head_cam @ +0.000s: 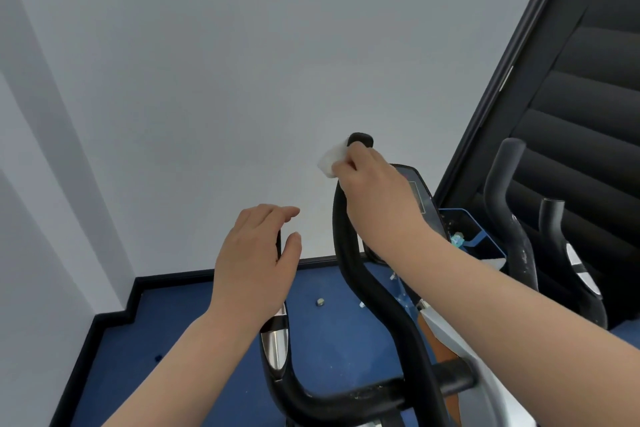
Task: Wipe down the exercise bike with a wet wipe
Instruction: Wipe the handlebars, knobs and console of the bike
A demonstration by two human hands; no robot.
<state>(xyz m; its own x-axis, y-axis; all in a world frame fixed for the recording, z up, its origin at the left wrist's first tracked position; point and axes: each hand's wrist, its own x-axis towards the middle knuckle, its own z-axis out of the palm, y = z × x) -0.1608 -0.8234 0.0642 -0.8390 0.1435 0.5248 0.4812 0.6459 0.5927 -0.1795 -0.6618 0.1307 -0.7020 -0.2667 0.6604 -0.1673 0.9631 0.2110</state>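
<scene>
Head view of the exercise bike (374,388), standing on a blue floor (194,340) against a pale wall (207,80). The right hand (374,191) is pinching a folded white wet wipe (329,159) against the top of the tall black moving handlebar (349,274), just below its rounded end cap. The left hand (252,267) is hovering around the upper end of the lower side grip (275,350) — fingers relaxed and spread, thumb apart, not visibly clamping anything.

Risks from this position: the wipe is being held by only a small portion, with most of it hanging free beside the bar, so a downward stroke could be dragging it out of the fingers or letting it bunch rather than wrap the tube. The handlebar looks like a pivoting arm — pushing on it while the left hand is gripping nothing could be swinging it away. The console (417,191) is sitting directly behind the right hand; a damp wipe straying there could be wetting the display.
</scene>
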